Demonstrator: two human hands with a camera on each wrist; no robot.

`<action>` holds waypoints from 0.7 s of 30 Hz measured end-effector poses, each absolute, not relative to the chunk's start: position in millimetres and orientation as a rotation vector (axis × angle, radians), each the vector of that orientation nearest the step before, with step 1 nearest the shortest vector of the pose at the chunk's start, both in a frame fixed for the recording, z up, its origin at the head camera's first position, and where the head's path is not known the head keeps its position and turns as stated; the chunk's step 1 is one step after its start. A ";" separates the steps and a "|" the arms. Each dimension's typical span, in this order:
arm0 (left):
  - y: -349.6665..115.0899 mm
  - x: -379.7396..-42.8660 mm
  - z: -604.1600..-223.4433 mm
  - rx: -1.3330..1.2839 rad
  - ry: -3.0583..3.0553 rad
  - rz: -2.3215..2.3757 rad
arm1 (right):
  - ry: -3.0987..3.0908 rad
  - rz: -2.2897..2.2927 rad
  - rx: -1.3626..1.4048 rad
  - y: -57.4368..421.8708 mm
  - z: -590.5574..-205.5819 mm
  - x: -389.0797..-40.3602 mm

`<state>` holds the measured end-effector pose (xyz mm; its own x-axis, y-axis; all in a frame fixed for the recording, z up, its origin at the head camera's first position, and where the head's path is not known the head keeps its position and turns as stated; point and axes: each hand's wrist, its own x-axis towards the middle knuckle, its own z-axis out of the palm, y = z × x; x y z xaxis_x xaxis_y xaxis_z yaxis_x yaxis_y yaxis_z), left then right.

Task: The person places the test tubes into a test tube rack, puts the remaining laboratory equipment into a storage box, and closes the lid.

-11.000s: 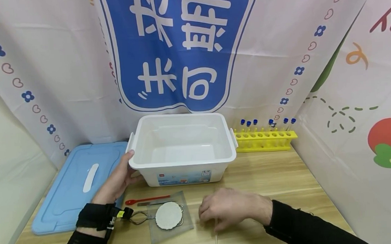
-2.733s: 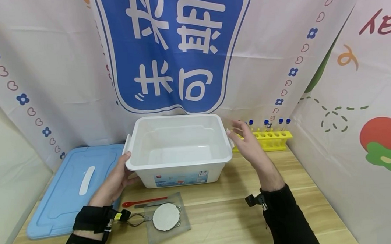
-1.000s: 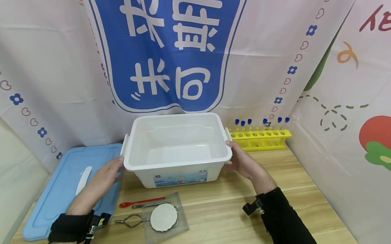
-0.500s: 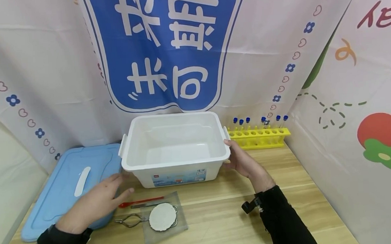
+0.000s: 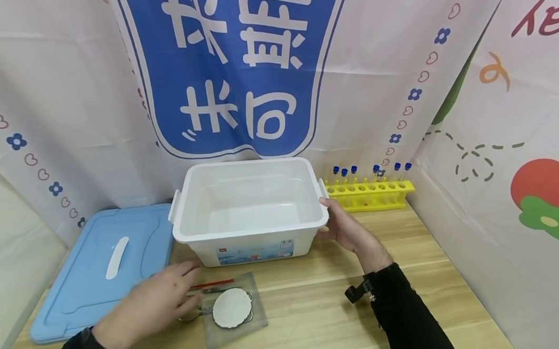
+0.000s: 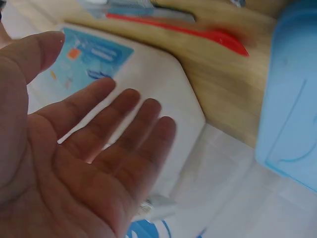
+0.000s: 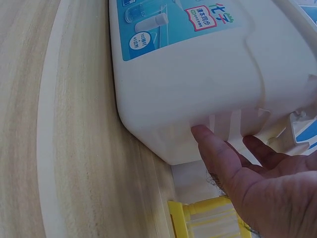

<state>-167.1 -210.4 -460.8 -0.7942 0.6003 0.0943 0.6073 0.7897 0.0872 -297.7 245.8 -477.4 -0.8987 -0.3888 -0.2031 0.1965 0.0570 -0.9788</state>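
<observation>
A white storage box [image 5: 255, 245] stands at the back middle, its label facing the front. My right hand [image 5: 347, 229] holds its right end, thumb at the rim and fingers against the wall below; in the right wrist view two fingertips [image 7: 200, 130] touch that wall. My left hand [image 5: 158, 302], fingers extended, hovers over the handles of the small tools at the left, holding nothing. Beneath and beside it are a red spoon [image 6: 218, 37], a metal strip [image 5: 214, 290] and metal tongs [image 5: 189, 317] partly hidden by the hand. A white scalloped disc [image 5: 231, 308] lies over the tongs.
Under the disc is a grey square sheet [image 5: 249, 329]. A blue lid [image 5: 100, 289] with a white handle lies at the left. Right of the box stands a yellow test tube rack [image 5: 370, 189] with several blue-capped tubes. A printed curtain [image 5: 374, 85] hangs close behind.
Earlier, my right hand handled a thin rod on the table; it then moved to the box's right end. My left hand let go of the box's left end and came down over the tools.
</observation>
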 end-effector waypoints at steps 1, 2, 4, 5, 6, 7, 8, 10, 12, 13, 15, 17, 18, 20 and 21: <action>-208.7 -165.3 -461.5 -1.013 -2.905 -0.161 | 1.927 -1.893 -0.193 245.8 -477.0 -297.8; -206.7 -163.4 -462.5 -1.045 -2.895 -0.153 | 1.928 -1.891 -0.196 245.7 -476.9 -298.1; -202.0 -158.9 -465.2 -1.109 -2.885 -0.162 | 1.929 -1.889 -0.193 245.6 -476.8 -298.2; -199.4 -156.1 -466.6 -1.139 -2.890 -0.170 | 1.929 -1.889 -0.193 245.5 -476.6 -298.1; -196.5 -153.3 -468.1 -1.169 -2.901 -0.185 | 1.929 -1.888 -0.191 245.5 -476.5 -298.1; -193.4 -150.6 -469.3 -1.193 -2.928 -0.198 | 1.929 -1.889 -0.190 245.6 -476.5 -298.1; -190.1 -147.7 -470.8 -1.217 -2.948 -0.216 | 1.928 -1.889 -0.190 245.6 -476.4 -298.2; -184.3 -142.5 -473.6 -1.252 -3.004 -0.250 | 1.924 -1.893 -0.187 245.8 -475.9 -297.8; -179.0 -138.6 -476.6 -1.275 -3.052 -0.272 | 1.924 -1.895 -0.186 246.1 -476.0 -298.0; -176.7 -137.1 -478.3 -1.291 -3.063 -0.287 | 1.925 -1.895 -0.189 246.3 -476.3 -298.4; -173.2 -134.7 -481.9 -1.319 -3.072 -0.309 | 1.926 -1.895 -0.187 246.6 -476.8 -298.7; -170.9 -133.0 -485.3 -1.337 -3.073 -0.324 | 1.929 -1.892 -0.188 246.8 -477.6 -299.1; -170.0 -132.6 -486.8 -1.341 -3.073 -0.325 | 1.929 -1.892 -0.189 246.9 -478.0 -299.1; -168.8 -132.4 -489.6 -1.344 -3.069 -0.318 | 1.928 -1.893 -0.183 246.7 -478.5 -298.9; -168.3 -132.6 -490.6 -1.343 -3.067 -0.312 | 1.928 -1.893 -0.184 246.6 -478.8 -299.0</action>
<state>-132.6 -168.3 -490.6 -0.6607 0.7398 -0.1267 0.6993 0.6681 0.2544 -299.0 246.6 -478.8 -0.8989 -0.3855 -0.2081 0.2010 0.0589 -0.9778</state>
